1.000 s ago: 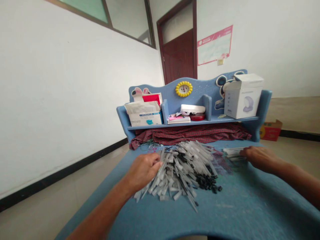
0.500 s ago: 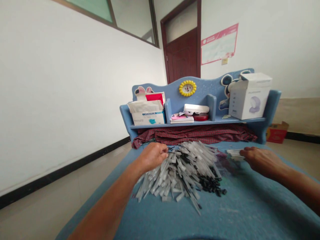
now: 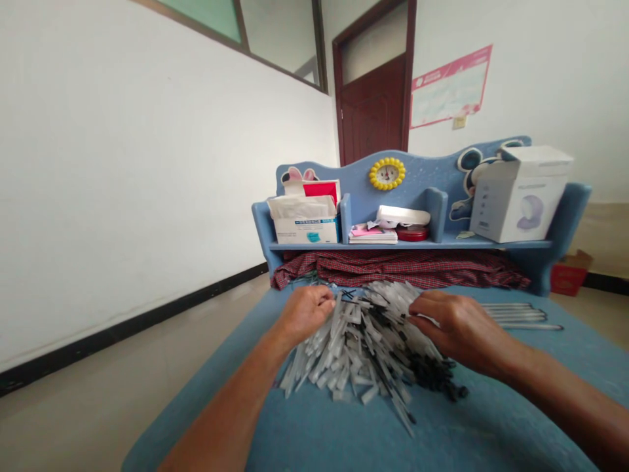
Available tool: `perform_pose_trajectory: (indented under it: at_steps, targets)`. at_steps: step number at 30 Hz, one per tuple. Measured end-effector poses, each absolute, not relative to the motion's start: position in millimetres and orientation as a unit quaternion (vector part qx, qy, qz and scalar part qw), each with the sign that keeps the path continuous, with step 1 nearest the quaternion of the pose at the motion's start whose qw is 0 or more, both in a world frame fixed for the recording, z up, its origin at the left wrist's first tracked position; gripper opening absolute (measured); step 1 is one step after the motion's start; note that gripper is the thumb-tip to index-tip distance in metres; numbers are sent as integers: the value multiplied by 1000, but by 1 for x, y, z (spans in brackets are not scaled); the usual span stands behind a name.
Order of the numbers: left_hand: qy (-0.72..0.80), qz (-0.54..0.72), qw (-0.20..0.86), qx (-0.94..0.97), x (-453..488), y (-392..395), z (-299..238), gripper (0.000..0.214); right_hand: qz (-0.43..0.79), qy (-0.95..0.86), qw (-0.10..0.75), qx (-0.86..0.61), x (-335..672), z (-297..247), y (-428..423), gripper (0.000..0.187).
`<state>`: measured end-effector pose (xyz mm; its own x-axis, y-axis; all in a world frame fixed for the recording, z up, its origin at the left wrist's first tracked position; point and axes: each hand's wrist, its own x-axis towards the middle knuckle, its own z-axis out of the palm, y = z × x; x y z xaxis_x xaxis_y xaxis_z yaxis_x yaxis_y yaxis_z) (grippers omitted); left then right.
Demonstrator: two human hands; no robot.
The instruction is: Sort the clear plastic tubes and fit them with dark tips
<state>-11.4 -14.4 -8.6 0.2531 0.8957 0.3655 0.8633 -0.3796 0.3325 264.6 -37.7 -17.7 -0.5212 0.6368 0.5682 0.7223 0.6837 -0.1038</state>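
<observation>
A heap of clear, whitish plastic tubes lies on the blue tabletop, with small black plastic pieces along its right side. My left hand is at the heap's back left, thumb and fingertips pinched together; whatever is between them is too small to make out. Thin black sticks lie just right of those fingertips. My right hand reaches over the right of the heap, fingers curled with thumb and forefinger close together at the tubes. Behind its wrist, several slim tubes with black ends lie side by side.
A blue shelf along the back of the table carries a mask box, papers, a red round tin and a tall white box. Checked cloth is bunched beneath it. A yellow flower-shaped clock is on its backboard.
My right hand has moved left from the row of tubes to the heap, leaving the row lying on the table. My left hand stays at the heap's back left. The view has shifted slightly.
</observation>
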Motion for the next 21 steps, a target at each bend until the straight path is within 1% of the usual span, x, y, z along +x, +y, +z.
perform_pose_trajectory:
  at_steps: [3, 6, 13, 21]
  targets:
    - [581, 229, 11, 781, -12, -15, -11, 16, -71, -878, 272, -388, 251, -17, -36, 24]
    - [604, 217, -2, 767, -10, -14, -14, 18, -66, -869, 267, -410, 242, -17, -31, 22]
    - [658, 194, -23, 728, 1, -16, -20, 29, -60, -870, 250, -421, 219, -16, -22, 20]
    - [673, 159, -24, 721, 5, -9, -22, 30, -72, -863, 182, -466, 194, -21, -9, 22]
